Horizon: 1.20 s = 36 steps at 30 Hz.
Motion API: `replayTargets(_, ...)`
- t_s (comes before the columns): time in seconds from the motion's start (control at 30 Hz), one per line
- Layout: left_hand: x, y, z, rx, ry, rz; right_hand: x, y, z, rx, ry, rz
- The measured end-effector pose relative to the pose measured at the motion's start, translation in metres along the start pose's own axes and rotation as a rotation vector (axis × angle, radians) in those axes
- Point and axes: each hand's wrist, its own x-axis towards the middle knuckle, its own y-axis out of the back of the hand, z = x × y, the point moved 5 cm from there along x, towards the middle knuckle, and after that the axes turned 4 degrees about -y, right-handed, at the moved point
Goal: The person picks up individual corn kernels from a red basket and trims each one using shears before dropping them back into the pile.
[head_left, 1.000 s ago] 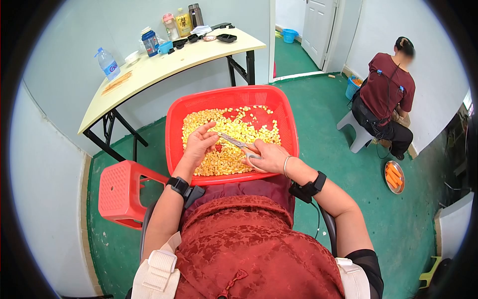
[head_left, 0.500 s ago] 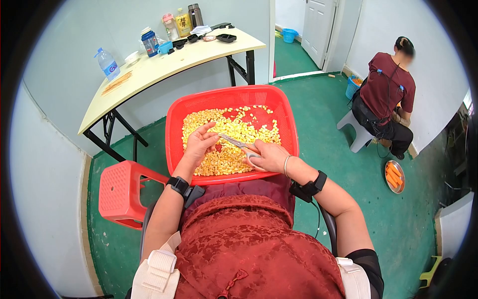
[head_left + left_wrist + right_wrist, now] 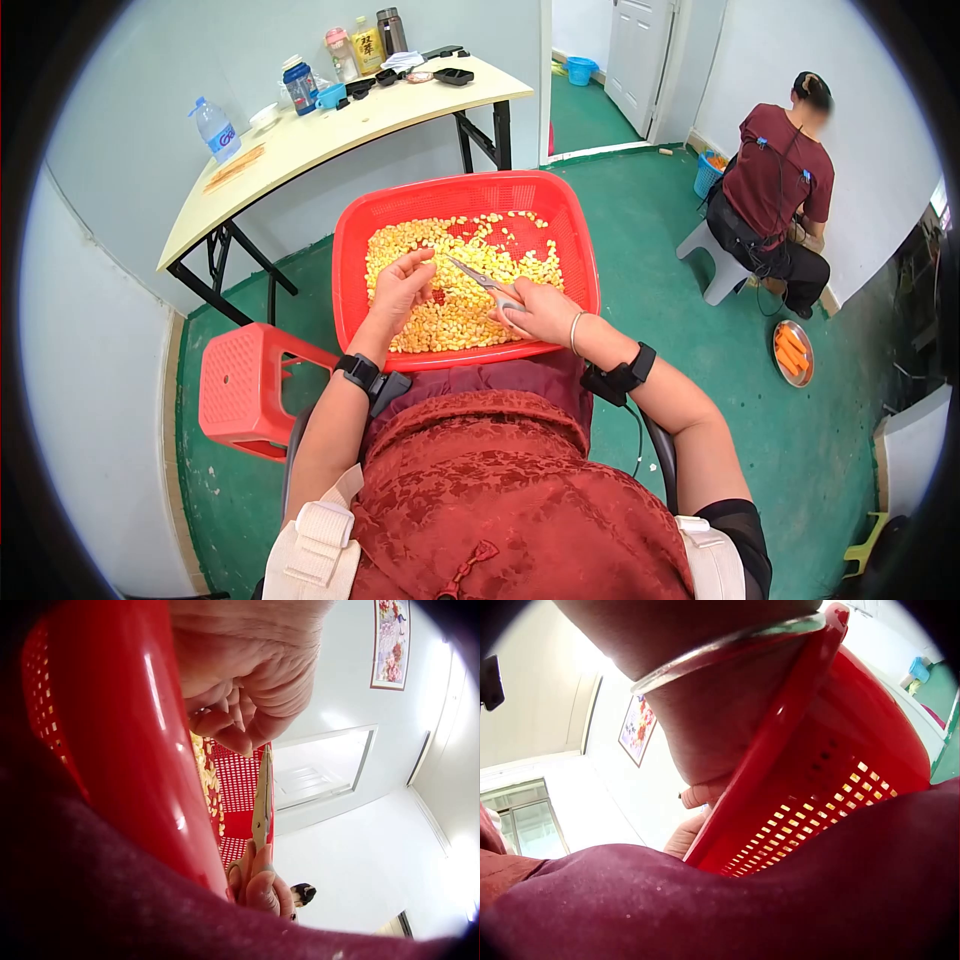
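In the head view a red plastic basket stands in front of the person's lap, with many yellow corn kernels spread over its bottom. The right hand grips a pair of scissors by the handles, blades pointing up and left over the kernels. Opposite the blade tips is the left hand, its fingers bent and thumb near the fingertips. Seen from the left wrist, the scissors' tips come right beside these fingertips; I cannot tell what the left fingers pinch.
A red stool stands left of the basket. Behind it, a pale table bears bottles and small items. To the right another person sits on a stool, near a metal bowl of carrots on the green floor.
The scissors have drawn back slightly to the right, so a gap shows between their tips and the left fingers. The left fingers have curled in a little. The basket has not moved.
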Motion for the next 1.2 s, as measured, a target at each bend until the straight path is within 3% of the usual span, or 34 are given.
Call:
replayTargets(0.1, -0.003, 0.0, 0.005, 0.123, 0.001, 0.032, 0.0, 0.0, 0.0, 0.002, 0.001, 0.003)
replayTargets(0.2, -0.001, 0.008, 0.001, 0.488, -0.054, 0.096, 0.001, 0.0, 0.001, 0.033, -0.004, -0.002)
replayTargets(0.3, 0.003, 0.017, -0.006, 0.772, -0.131, 0.074, 0.0, 0.001, -0.001, 0.065, -0.019, -0.024)
replayTargets(0.5, -0.001, 0.007, -0.007, 0.999, -0.11, -0.1, 0.002, -0.001, 0.003, 0.068, 0.011, 0.007)
replayTargets(0.8, -0.006, 0.001, 0.003, 1.029, -0.085, -0.104, 0.0, 0.003, -0.002, 0.005, -0.005, 0.01)
replayTargets(1.0, -0.003, 0.006, -0.004, 1.063, -0.161, -0.086, 0.0, 0.003, -0.002, 0.014, 0.018, 0.011)
replayTargets(1.1, 0.0, 0.01, -0.012, 0.876, -0.194, -0.047, 0.002, 0.0, 0.002, 0.011, -0.005, 0.001)
replayTargets(1.2, 0.003, 0.011, -0.017, 0.444, 0.086, 0.032, 0.001, 0.0, 0.0, 0.011, -0.042, -0.011)
